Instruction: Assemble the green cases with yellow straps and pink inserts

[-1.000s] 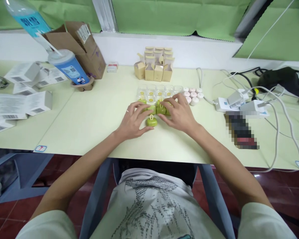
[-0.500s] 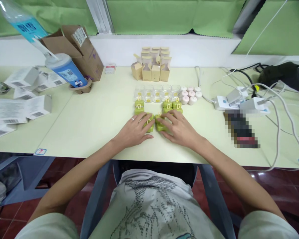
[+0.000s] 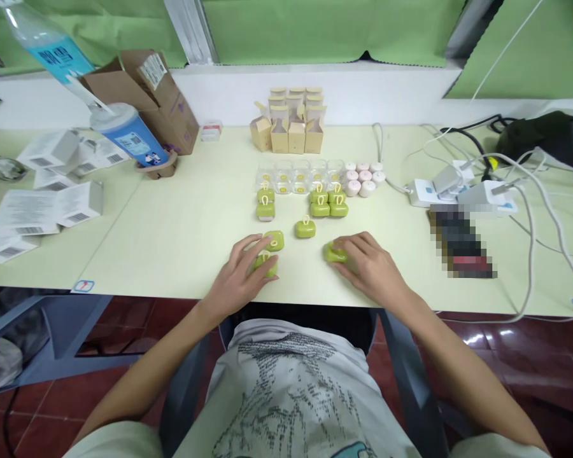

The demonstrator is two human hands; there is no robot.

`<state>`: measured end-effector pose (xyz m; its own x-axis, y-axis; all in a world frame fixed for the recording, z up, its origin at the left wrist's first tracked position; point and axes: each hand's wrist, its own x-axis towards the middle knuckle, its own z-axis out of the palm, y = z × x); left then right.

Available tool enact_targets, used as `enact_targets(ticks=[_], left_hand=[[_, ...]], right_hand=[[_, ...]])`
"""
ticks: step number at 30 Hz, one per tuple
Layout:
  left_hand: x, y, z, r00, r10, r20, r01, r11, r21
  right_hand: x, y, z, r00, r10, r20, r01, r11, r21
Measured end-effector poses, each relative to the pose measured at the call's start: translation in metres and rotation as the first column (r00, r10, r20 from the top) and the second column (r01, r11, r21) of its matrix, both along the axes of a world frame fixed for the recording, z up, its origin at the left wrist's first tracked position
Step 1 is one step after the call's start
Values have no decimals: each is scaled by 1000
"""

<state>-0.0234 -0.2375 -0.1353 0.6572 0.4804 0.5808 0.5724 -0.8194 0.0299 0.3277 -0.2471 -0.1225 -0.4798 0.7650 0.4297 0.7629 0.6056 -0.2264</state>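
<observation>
My left hand (image 3: 239, 270) has its thumb and fingers round a small green case (image 3: 266, 267) with a pale loop, near the table's front edge. Just behind that lies another green case (image 3: 274, 240), close to the fingertips. To the right, my right hand (image 3: 370, 264) grips a green case (image 3: 335, 253) from above, its underside hidden. One green case (image 3: 305, 228) stands alone between and behind my hands. Farther back are a pair of green cases (image 3: 265, 208) on the left and a cluster of several green cases (image 3: 329, 207) on the right.
Behind the cases are clear plastic cups (image 3: 300, 178) and pale pink round pieces (image 3: 363, 181). Open small cardboard boxes (image 3: 296, 137) line the wall side. White boxes (image 3: 33, 210) lie left; a power strip (image 3: 427, 193) with cables (image 3: 535, 254) and a pixelated item are right.
My hands have moved apart and nearer the front edge, each with a green case. The grouped front cases are now spread out, leaving one standing alone in the middle.
</observation>
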Motion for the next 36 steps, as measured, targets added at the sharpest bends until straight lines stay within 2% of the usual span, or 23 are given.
enact_targets(ticks=[4, 7, 9, 12, 19, 25, 27, 30, 33, 36], left_hand=[[-17, 4, 0, 993, 77, 85, -76, 997, -19], [-20, 21, -1, 977, 203, 71, -198, 978, -69], [-16, 33, -3, 971, 235, 35, -230, 966, -115], [-5, 42, -5, 975, 224, -8, -222, 962, -162], [24, 43, -4, 973, 226, -46, -230, 966, -118], [24, 44, -3, 968, 238, -76, -246, 960, -130], [16, 40, -1, 973, 223, -63, -230, 966, -123], [4, 36, 4, 982, 182, -53, -188, 972, -144], [-2, 37, 10, 988, 152, -43, -157, 966, -204], [-2, 41, 15, 991, 134, -18, -133, 944, -303]], right_hand=[[0, 22, 3, 990, -78, 121, 78, 997, -1], [-15, 36, 1, 977, -76, 200, 76, 997, 8], [-26, 41, -1, 973, -69, 222, 68, 998, 9], [-35, 42, -2, 975, -35, 218, 39, 999, -15], [-28, 35, 0, 989, -3, 146, 12, 998, -61], [-26, 31, 9, 988, -32, 149, 36, 999, -23], [-11, 34, 19, 991, -108, 75, 107, 994, 19], [25, 59, 31, 943, -329, -42, 331, 943, 43], [57, 100, 31, 883, -468, 12, 468, 882, -45], [66, 135, 19, 814, -575, 77, 579, 796, -177]])
